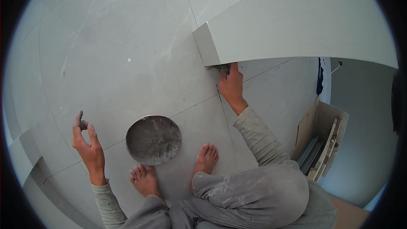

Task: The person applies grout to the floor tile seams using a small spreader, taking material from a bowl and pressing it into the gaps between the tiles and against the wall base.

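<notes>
My right hand (231,85) reaches to the lower corner of a large pale grey curved panel (296,21). Its fingers bend around a dark grey lump of wet mortar (223,68) at the panel's bottom edge, and the fingertips are partly hidden there. My left hand (90,146) is raised over the floor at the left, fingers apart and holding nothing; grey paste coats its upper fingertip. Between my hands, in front of my bare feet, stands a round bowl (153,140) with grey mortar spread over its inside.
Large grey floor tiles (127,29) with thin joints lie all around. At the right, a cardboard box (333,114) holds long strips. A pale curved edge (25,148) rises at the far left. My bare feet (207,157) are close to the bowl.
</notes>
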